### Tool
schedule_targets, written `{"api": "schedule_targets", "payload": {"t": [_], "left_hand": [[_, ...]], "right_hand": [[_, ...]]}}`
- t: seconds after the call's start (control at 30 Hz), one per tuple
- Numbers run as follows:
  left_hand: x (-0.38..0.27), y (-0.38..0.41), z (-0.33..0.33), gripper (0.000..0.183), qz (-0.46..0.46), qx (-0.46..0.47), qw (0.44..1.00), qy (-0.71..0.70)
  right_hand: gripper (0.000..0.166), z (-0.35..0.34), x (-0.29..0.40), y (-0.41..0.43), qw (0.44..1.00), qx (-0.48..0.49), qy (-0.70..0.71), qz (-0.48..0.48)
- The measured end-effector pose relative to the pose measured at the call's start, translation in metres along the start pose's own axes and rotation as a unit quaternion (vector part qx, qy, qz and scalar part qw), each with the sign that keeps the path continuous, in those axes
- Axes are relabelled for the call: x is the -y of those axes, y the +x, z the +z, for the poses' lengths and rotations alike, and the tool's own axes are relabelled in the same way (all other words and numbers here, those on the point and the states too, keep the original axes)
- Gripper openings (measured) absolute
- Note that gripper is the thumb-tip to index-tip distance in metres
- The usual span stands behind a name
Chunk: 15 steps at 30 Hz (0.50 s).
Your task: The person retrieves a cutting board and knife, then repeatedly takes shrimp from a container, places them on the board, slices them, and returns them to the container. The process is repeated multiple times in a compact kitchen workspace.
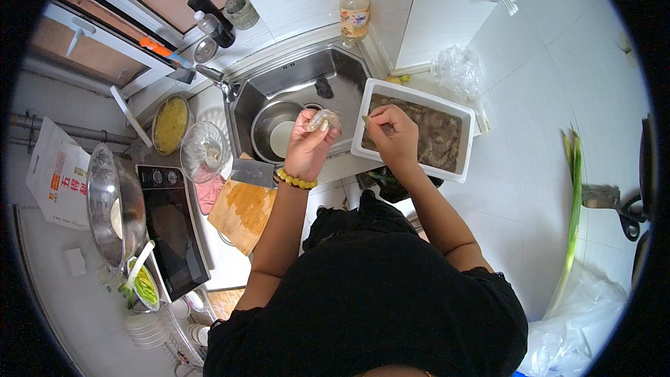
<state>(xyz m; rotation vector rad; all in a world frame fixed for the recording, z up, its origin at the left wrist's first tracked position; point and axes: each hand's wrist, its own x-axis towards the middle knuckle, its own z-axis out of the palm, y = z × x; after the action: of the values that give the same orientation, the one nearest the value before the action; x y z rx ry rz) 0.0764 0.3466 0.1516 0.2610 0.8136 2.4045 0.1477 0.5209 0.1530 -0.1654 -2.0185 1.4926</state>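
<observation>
My left hand (312, 146), with a yellow bead bracelet at the wrist, holds a pale raw shrimp (323, 119) above the sink. Pinched between thumb and forefinger of my right hand (392, 133) is a small greenish piece (365, 119), too small to identify. That hand is over the left part of a white plastic container (465, 167), where many raw shrimp (442, 139) lie in murky water. A steel bowl (260, 131) with some cloudy liquid stands in the sink, behind and to the left of my left hand.
The steel sink (343, 63) holds a dark scouring pad (324, 86). A cleaver (254, 173) lies on a wooden cutting board (242, 214) at the left, near a glass bowl (204, 149) and an induction cooktop (175, 235). A dish soap bottle (354, 15) stands behind the sink.
</observation>
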Motion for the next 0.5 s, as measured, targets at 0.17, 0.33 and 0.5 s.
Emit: {"api": "schedule_targets", "payload": {"t": [0.17, 0.33, 0.5], "left_hand": [[-0.006, -0.003, -0.003, 0.022, 0.012, 0.003, 0.999, 0.041], [-0.018, -0.014, -0.008, 0.019, 0.067, -0.016, 0.99, 0.12], [-0.024, -0.029, -0.018, 0.022, 0.095, -0.057, 0.988, 0.104]], "right_hand": [[0.01, 0.003, 0.015, 0.019, 0.999, 0.036, 0.002, 0.01], [0.011, 0.034, 0.006, 0.049, 0.993, 0.041, 0.105, 0.038], [0.027, 0.108, -0.105, 0.085, 0.972, 0.232, 0.021, -0.037]]}}
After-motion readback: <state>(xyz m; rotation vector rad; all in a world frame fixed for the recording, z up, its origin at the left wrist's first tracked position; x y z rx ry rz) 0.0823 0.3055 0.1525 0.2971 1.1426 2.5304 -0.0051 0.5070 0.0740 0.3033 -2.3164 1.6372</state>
